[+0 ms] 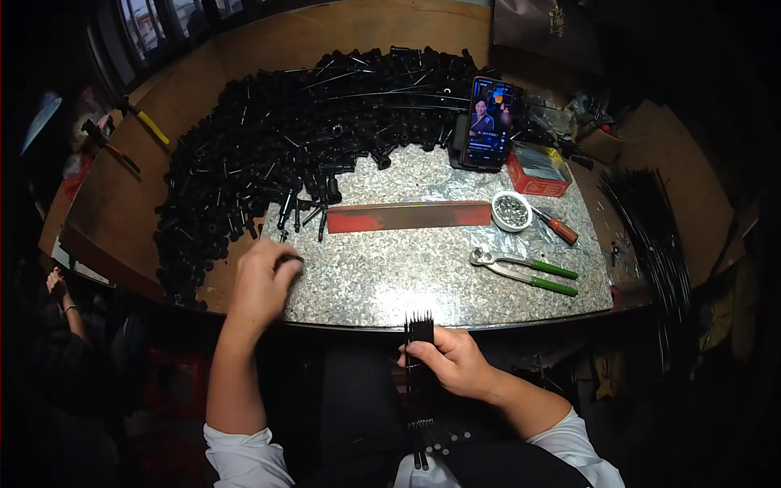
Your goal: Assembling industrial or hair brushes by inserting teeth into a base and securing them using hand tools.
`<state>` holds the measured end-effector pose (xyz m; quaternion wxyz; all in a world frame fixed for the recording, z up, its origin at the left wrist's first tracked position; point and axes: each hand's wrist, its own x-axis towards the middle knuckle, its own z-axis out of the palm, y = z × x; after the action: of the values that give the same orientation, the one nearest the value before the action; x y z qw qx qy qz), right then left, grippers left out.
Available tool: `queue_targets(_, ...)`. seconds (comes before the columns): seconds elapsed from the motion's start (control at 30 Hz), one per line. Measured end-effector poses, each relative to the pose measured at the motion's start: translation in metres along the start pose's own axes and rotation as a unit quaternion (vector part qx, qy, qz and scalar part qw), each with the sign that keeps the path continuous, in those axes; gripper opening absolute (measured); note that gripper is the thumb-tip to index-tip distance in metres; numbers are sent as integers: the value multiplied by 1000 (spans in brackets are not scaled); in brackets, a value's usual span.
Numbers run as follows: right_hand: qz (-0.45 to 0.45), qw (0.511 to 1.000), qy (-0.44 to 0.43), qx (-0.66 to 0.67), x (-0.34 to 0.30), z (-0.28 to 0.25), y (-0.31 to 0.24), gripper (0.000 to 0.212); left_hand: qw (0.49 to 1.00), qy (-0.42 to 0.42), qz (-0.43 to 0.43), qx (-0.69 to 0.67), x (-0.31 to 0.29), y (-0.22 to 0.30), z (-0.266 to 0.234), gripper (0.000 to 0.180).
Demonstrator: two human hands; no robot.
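Note:
My right hand (457, 363) grips a bundle of thin black rods (419, 386) in front of the table's near edge. The pointed tips stand up past my fingers, and the bundle's lower end hangs over my lap. Over the left part of the speckled tabletop (366, 276), my left hand (262, 281) has its thumb and fingers curled together. A small black piece (290, 259) shows at its fingertips; its exact kind is hard to make out. Just beyond that hand, several loose black parts (305, 213) lie at the edge of a large pile of black cylindrical parts (285, 130).
A red-and-brown bar (407, 217) lies mid-table. To its right are a white bowl of small metal pieces (511, 211), a screwdriver (561, 231), green-handled pincers (529, 272), a red box (538, 180) and a propped phone (488, 126). More long black rods (661, 236) hang at the right.

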<state>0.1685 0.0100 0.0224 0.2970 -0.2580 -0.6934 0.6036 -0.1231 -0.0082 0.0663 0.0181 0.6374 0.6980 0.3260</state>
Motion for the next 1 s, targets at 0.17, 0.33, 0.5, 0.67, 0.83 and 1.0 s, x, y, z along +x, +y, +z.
queue_targets(0.17, 4, 999, -27, -19, 0, -4, 0, 18, 995, -74, -39, -48, -16, 10, 27, 19)
queue_targets(0.33, 44, 998, -33, -3, -3, -5, -4, 18, 995, 45, 67, -60, -23, 2, 50, 27)
queue_targets(0.5, 42, 999, -25, -2, -3, -4, -3, 19, 967, 29, -34, -250, -29, 38, 58, 35)
queue_targets(0.67, 53, 998, -24, 6, -1, -2, -4, 20, 829, -26, -152, -538, -32, 56, 59, 30)
queue_targets(0.83, 63, 998, -19, 21, -1, -1, -3, 21, 746, -28, -162, -646, -29, 69, 60, 30)
queue_targets(1.0, 62, 998, -9, 9, -2, -2, -1, 22, 701, -82, -181, -685, -30, 63, 66, 32)
